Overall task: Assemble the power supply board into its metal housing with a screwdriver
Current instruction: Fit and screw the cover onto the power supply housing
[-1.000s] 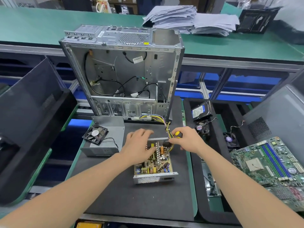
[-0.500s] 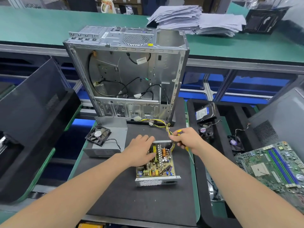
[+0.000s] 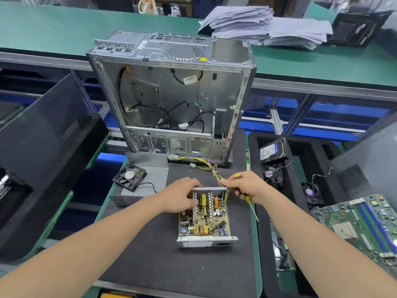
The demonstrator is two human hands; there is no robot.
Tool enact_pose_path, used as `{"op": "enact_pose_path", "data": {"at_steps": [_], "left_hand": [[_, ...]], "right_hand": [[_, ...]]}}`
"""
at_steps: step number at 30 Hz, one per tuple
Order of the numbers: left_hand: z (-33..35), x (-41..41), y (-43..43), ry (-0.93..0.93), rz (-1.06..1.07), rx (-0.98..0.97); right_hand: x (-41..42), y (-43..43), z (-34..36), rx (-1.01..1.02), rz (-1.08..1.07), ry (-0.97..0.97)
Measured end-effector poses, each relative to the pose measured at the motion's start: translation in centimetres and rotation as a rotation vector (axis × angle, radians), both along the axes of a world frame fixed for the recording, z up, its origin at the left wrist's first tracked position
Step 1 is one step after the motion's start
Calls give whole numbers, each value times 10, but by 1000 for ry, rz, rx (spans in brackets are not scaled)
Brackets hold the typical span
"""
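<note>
The power supply board [image 3: 204, 214] sat inside its open metal housing [image 3: 206, 242], which lay on the black mat of the table [image 3: 154, 261] in front of an empty computer case [image 3: 171, 100]. By the look of it the work was at the seating stage. The left hand [image 3: 181, 197] lay over the far left part of the board with its fingers bent onto the parts there, though whether it pinched anything could not be told. The right hand [image 3: 247, 186] clasped the screwdriver [image 3: 252, 210] in its palm, with its fingertips at the far right corner of the housing, where the yellow wires [image 3: 204, 164] came out. The screwdriver's tip pointed back toward the person and away from the board, so no screw was being driven. Whether any screws were already in was too small to tell. The grey cover [image 3: 154, 171] lay apart on the left with a fan [image 3: 130, 177] resting on it. Screwing the board down and closing the housing seemingly remained to be done.
</note>
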State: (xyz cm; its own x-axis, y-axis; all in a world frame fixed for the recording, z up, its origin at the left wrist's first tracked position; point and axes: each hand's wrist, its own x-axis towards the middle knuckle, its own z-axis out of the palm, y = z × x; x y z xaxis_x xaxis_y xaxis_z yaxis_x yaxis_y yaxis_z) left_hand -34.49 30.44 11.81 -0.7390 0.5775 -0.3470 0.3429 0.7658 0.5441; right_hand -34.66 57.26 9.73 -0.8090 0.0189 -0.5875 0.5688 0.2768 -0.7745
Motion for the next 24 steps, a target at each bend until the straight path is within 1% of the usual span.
{"op": "enact_pose_path", "data": {"at_steps": [2,5,7,9,11,13,15,17,20,24], "left_hand": [[-2,4,-5,-28,149,23],[-10,12,-12,-96,270,13],[-15,18,-15,-185,402,100],[-17,23,-16,-255,557,207],[-23,28,-17,-274,661,291],[-29,35,-17,-205,709,311],[-32,41,-16,-147,747,345],[-33,45,-14,-151,778,401],[-33,45,-12,-104,769,424],[-33,39,-9,-19,743,410]], "right_hand": [[4,7,-3,13,18,-45],[13,14,-4,70,100,-166],[22,13,-3,73,234,-249],[31,6,-4,66,307,-263],[37,-1,-8,127,279,-194],[41,-7,-12,188,228,-106],[43,-8,-17,199,186,-56],[44,-8,-20,211,166,-17],[43,-12,-23,224,106,60],[42,-19,-24,390,54,170]]}}
